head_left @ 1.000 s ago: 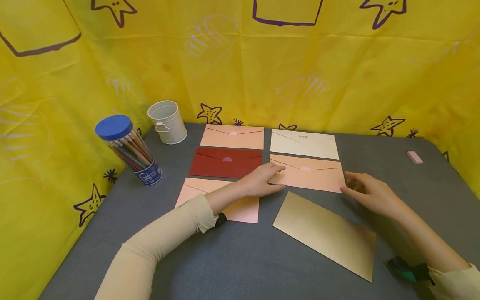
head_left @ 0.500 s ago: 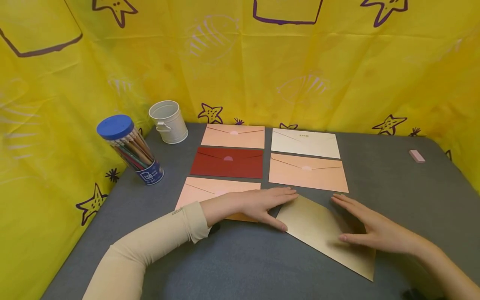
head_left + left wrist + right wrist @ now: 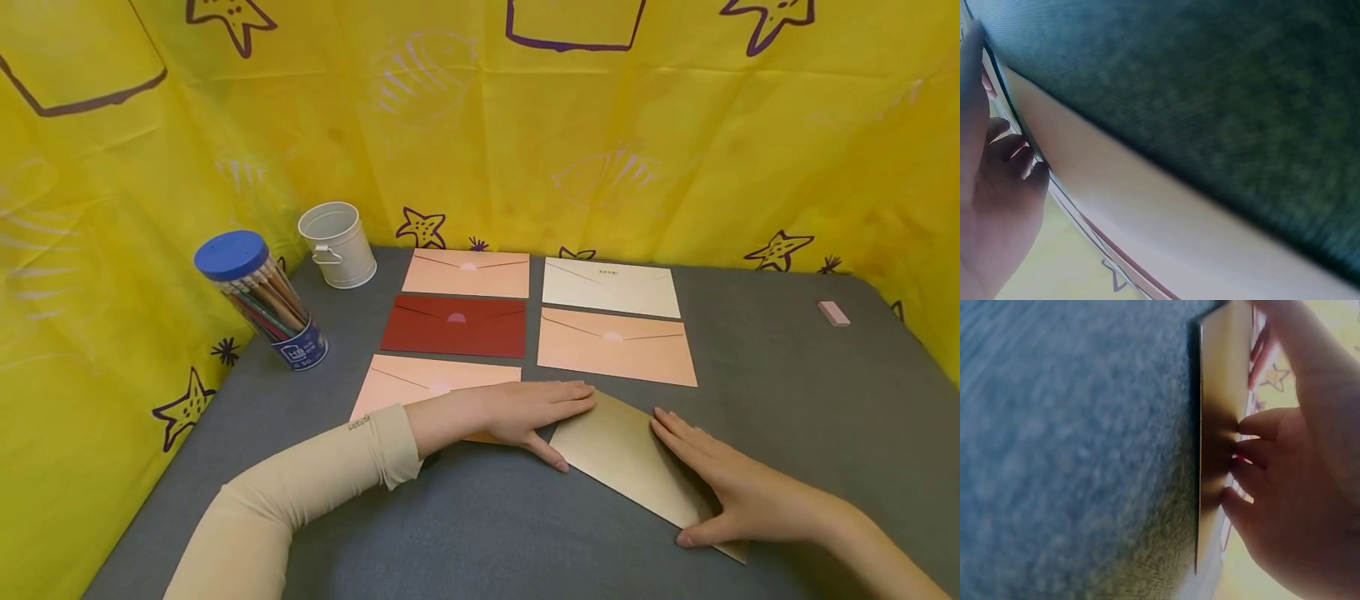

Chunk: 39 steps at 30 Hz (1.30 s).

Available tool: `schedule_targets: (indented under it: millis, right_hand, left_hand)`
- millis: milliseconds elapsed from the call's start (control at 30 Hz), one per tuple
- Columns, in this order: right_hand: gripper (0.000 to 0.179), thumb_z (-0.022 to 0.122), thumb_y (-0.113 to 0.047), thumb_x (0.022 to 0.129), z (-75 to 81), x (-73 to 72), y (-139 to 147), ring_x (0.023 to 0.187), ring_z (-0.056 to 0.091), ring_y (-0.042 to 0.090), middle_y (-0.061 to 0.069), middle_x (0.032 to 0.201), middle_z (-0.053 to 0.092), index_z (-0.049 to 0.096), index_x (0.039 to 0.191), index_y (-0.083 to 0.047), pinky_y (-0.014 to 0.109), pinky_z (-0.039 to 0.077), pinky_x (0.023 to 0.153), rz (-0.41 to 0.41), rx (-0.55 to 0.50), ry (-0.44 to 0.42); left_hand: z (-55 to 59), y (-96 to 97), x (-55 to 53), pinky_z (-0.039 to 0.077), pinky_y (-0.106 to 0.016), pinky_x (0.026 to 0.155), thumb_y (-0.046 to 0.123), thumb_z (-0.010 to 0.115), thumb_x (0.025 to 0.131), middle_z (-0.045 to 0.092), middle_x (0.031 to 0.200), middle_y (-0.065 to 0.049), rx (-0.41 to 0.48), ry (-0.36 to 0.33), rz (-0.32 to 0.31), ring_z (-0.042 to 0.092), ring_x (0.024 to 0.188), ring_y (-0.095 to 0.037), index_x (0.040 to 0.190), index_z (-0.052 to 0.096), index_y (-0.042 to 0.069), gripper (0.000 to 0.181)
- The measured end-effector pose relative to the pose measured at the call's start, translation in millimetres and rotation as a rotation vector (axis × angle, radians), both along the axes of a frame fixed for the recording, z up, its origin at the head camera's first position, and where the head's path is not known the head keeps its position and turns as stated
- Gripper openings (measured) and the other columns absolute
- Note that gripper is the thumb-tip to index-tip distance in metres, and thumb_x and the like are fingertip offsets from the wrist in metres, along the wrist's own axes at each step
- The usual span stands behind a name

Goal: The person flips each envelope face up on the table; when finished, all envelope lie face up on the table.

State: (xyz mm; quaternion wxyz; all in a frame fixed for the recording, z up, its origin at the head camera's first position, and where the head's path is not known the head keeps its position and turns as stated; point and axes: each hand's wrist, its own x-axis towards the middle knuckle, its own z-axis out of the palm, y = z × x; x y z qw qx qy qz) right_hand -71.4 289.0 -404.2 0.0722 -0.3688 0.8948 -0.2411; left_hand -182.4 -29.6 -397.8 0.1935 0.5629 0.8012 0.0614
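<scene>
A gold envelope [image 3: 615,450] lies slanted on the dark table, plain side up. My left hand [image 3: 521,412] rests at its left end, fingers straight across the upper left corner and thumb stretched toward the near edge. Over the right part spreads my right hand [image 3: 723,483], fingertips by the far edge and thumb at the near one. In the right wrist view the fingertips touch down on the gold envelope [image 3: 1222,369]. Partly hidden under my left forearm is a light pink envelope [image 3: 397,379], which also crosses the left wrist view as a pale band.
Behind lie a red envelope [image 3: 453,329], two peach envelopes [image 3: 465,283] [image 3: 622,354] and a white envelope [image 3: 611,292]. At the left stand a blue-lidded tub of pencils [image 3: 262,292] and a white bucket [image 3: 341,246]. A pink eraser [image 3: 834,313] sits far right. Yellow cloth [image 3: 480,125] hangs behind.
Both hands have left the peach envelope at the right and come nearer to the gold one. The right hand has since lowered onto it; the left has barely moved in the last half second.
</scene>
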Motion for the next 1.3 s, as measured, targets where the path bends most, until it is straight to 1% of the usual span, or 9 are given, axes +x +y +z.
schedule_targets:
  millis: [333,500,567,667,733,800,933,1067,1300]
  right_hand:
    - [0.109,0.073,-0.062,0.075,4.6,-0.4,-3,0.141,0.006,-0.009,0.014,0.159,0.023,0.02,0.157,-0.014,0.0,0.011,0.099,-0.055,0.061,-0.024]
    - [0.109,0.072,-0.064,0.075,6.5,-0.4,-4,0.141,0.013,-0.006,0.012,0.158,0.026,0.021,0.157,-0.014,0.001,0.013,0.099,-0.046,0.125,0.053]
    - [0.109,0.072,-0.064,0.076,7.7,-0.3,-5,0.141,0.018,0.0,0.012,0.158,0.026,0.02,0.157,-0.013,0.006,0.023,0.101,-0.036,0.161,0.081]
    - [0.111,0.074,-0.063,0.075,10.1,0.0,-6,0.14,0.029,0.012,0.013,0.158,0.025,0.019,0.157,-0.013,0.02,0.041,0.097,-0.03,0.216,0.08]
    - [0.113,0.077,-0.059,0.074,11.6,0.2,-8,0.139,0.034,0.02,0.014,0.158,0.025,0.018,0.157,-0.011,0.03,0.047,0.093,-0.023,0.25,0.076]
    - [0.113,0.08,-0.053,0.072,13.0,0.1,-10,0.138,0.036,0.024,0.015,0.158,0.024,0.019,0.156,-0.01,0.032,0.048,0.093,-0.018,0.27,0.07]
    - [0.114,0.083,-0.043,0.068,15.3,-0.3,-12,0.141,0.03,0.025,0.014,0.158,0.024,0.019,0.156,-0.008,0.032,0.046,0.095,-0.012,0.3,0.064]
    - [0.116,0.084,-0.038,0.067,18.6,-1.8,-14,0.143,0.027,0.027,0.015,0.159,0.021,0.016,0.157,-0.008,0.036,0.047,0.094,0.004,0.305,0.025]
    - [0.116,0.083,-0.033,0.067,24.3,-5.2,-15,0.143,0.025,0.034,0.011,0.161,0.017,0.014,0.157,-0.01,0.031,0.044,0.099,0.017,0.288,-0.052]
  left_hand:
    - [3.3,0.8,3.5,0.014,-0.021,0.114,0.063,0.049,0.092,0.011,0.163,-0.003,-0.024,0.082,-0.009,0.005,0.148,-0.01,0.156,0.02,0.013,0.086]
    - [3.1,0.2,3.9,0.017,-0.021,0.114,0.063,0.05,0.092,0.013,0.162,-0.003,-0.023,0.107,-0.011,0.008,0.147,-0.01,0.156,0.021,0.013,0.086]
    - [3.2,-0.1,4.0,0.017,-0.021,0.114,0.064,0.052,0.091,0.014,0.162,-0.003,-0.02,0.102,-0.007,0.008,0.147,-0.01,0.156,0.022,0.014,0.087]
    - [3.2,-0.5,4.2,0.017,-0.022,0.114,0.065,0.054,0.089,0.015,0.162,-0.002,-0.014,0.094,-0.003,0.009,0.147,-0.009,0.156,0.023,0.014,0.089]
    - [3.4,-0.8,4.2,0.017,-0.022,0.114,0.065,0.055,0.089,0.016,0.162,-0.002,-0.011,0.096,-0.005,0.01,0.147,-0.01,0.156,0.024,0.014,0.089]
    - [3.3,-1.2,4.2,0.018,-0.022,0.114,0.065,0.055,0.088,0.017,0.162,-0.003,-0.011,0.105,-0.01,0.011,0.147,-0.011,0.155,0.025,0.014,0.089]
    - [4.0,-2.0,4.1,0.021,-0.023,0.113,0.065,0.056,0.088,0.019,0.161,-0.003,-0.011,0.135,-0.025,0.014,0.147,-0.012,0.155,0.027,0.015,0.089]
    - [4.5,-2.8,3.7,0.026,-0.023,0.112,0.066,0.057,0.086,0.024,0.16,-0.004,0.0,0.179,-0.045,0.019,0.146,-0.012,0.154,0.031,0.016,0.088]
    - [5.2,-2.2,3.9,0.034,-0.026,0.108,0.063,0.059,0.088,0.031,0.157,-0.006,0.024,0.212,-0.083,0.026,0.144,-0.015,0.151,0.039,0.017,0.08]
